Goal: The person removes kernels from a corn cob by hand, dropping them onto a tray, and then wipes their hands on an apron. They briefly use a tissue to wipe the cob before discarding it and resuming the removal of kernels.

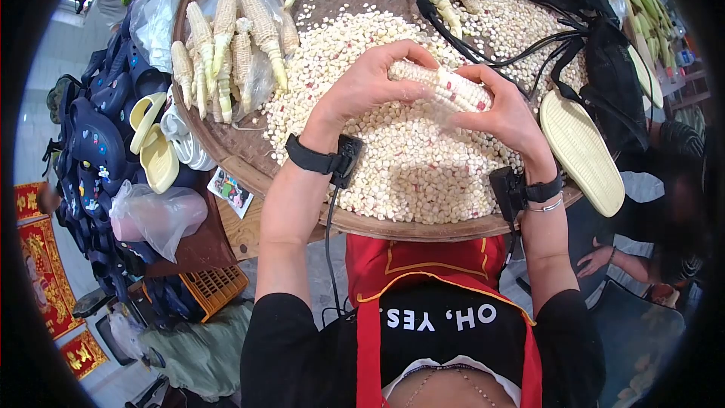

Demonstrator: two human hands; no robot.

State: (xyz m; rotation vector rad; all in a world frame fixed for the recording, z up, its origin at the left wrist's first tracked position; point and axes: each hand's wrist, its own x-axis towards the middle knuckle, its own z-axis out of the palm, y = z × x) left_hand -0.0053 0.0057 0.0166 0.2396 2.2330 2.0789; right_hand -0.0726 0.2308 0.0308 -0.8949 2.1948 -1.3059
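Observation:
My left hand [368, 81] closes around one end of a corn cob [462, 91] with white kernels and a few red ones. My right hand [507, 115] grips the cob's other end, thumb and fingers on opposite sides. The cob is held level above a heap of loose corn kernels [438, 189], mostly cream with scattered red. Both hands are slightly blurred. The heap lies in a wide round woven tray [253, 175]. Left of the heap, several stripped cobs [260, 26] lie on a clear plastic bag.
Black cables and a black mesh bag [608, 68] lie over the tray's right side, near a cream slipper [581, 151]. More cobs [438, 0] rest at the tray's far side. Dark blue clogs [98, 136] hang at left. Another person's hand [596, 257] shows at right.

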